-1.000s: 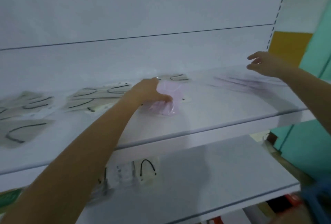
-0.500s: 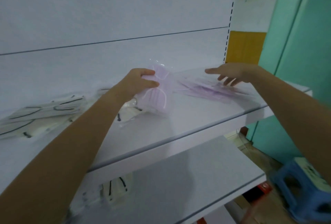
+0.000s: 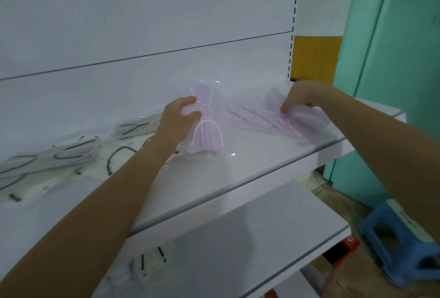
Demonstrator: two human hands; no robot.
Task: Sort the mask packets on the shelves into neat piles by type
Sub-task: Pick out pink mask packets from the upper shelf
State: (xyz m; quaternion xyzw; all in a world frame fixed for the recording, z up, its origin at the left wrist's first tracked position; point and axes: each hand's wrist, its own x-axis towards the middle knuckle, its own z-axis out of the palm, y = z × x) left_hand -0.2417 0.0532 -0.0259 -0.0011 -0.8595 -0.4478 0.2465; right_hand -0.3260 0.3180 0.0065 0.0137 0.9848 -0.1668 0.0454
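Note:
My left hand point(image 3: 177, 121) grips a clear packet of pink masks point(image 3: 207, 128) and holds it upright above the middle of the upper shelf point(image 3: 238, 174). To its right lies a spread pile of pink mask packets point(image 3: 281, 121). My right hand point(image 3: 302, 96) pinches the top of that pile, with the fingertips on one raised packet. Packets of white masks with black ear loops point(image 3: 59, 154) lie scattered on the left of the same shelf.
The lower shelf point(image 3: 250, 238) carries a few white mask packets point(image 3: 147, 264) at its left. A blue plastic stool point(image 3: 400, 245) stands on the floor at the lower right, beside a teal wall point(image 3: 392, 83). The white back panel point(image 3: 142, 23) closes the shelf behind.
My left hand has lifted the pink packet off the shelf and carried it right, towards the pink pile. My right hand came down from the air onto that pile. The view swung right.

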